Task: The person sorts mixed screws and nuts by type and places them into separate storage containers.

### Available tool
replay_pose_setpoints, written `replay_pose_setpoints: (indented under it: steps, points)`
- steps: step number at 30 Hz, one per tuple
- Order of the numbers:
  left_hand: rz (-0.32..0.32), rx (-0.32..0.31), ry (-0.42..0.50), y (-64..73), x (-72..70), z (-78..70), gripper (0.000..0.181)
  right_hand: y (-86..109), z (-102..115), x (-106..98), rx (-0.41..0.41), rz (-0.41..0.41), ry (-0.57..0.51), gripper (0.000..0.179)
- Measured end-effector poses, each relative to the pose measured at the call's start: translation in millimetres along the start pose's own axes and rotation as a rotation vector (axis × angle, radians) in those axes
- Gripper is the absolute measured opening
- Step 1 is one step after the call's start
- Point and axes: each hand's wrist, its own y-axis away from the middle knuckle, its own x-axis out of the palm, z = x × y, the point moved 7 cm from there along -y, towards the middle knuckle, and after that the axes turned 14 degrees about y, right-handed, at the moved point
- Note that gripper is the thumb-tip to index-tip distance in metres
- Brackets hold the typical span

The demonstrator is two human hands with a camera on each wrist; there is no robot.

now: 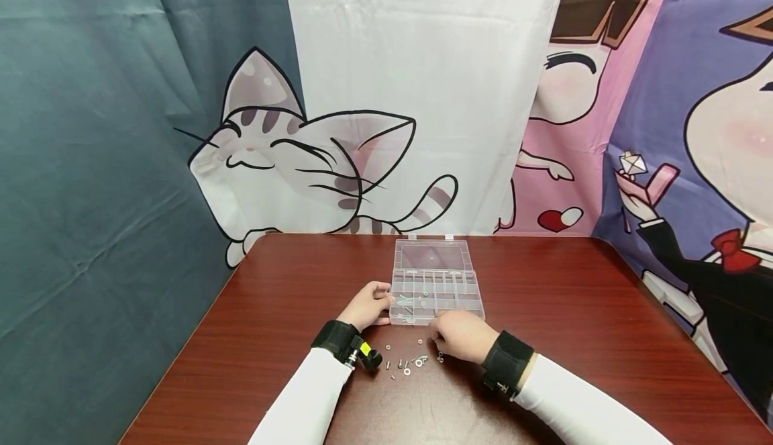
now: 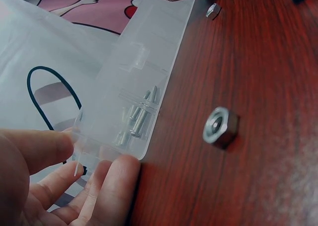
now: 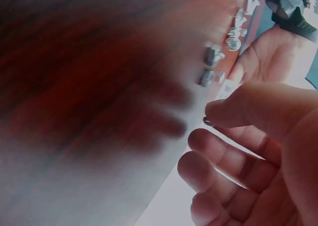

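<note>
A clear plastic compartment box [image 1: 423, 321] sits on the table, its lid [image 1: 431, 255] folded back. Long screws [image 2: 141, 116] lie in compartments on its left side. At the box's left front corner, my left hand [image 1: 370, 305] grips the wall between thumb and fingers. Just in front of the box's right part is my right hand [image 1: 464, 335]. Between its thumb and forefinger it pinches a small metal piece [image 3: 206, 120], mostly hidden by the thumb; I cannot tell its kind. A hex nut [image 2: 221, 127] rests on the wood near the left hand.
Loose hardware is scattered before the box: a washer [image 1: 407, 372], a screw [image 1: 400, 364], a small nut [image 1: 388, 348] and several other pieces. Two nuts [image 1: 441, 358] lie beneath the right hand. Behind the brown table [image 1: 290, 264] hangs a printed curtain [image 1: 423, 62].
</note>
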Motion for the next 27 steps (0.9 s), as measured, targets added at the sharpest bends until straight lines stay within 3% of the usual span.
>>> replay_pose_setpoints:
  steps: [5,13,19,27]
  points:
    - [-0.003,-0.009,0.003,-0.3,-0.8,-0.6,0.043,-4.8,-8.7,1.1,0.052,0.028,-0.098,0.012]
    - [-0.004,-0.005,0.001,-1.9,-1.6,0.7,0.043,-18.4,-24.5,-13.8,0.125,-0.095,-0.119,0.013]
    - [-0.005,-0.010,0.011,-3.0,-1.3,5.9,0.044,-29.7,-38.3,-1.4,0.193,-0.083,-0.152,0.006]
    - [-0.013,-0.003,0.006,-2.3,-1.8,4.3,0.043,-41.0,-46.5,13.3,0.200,-0.090,-0.136,0.007]
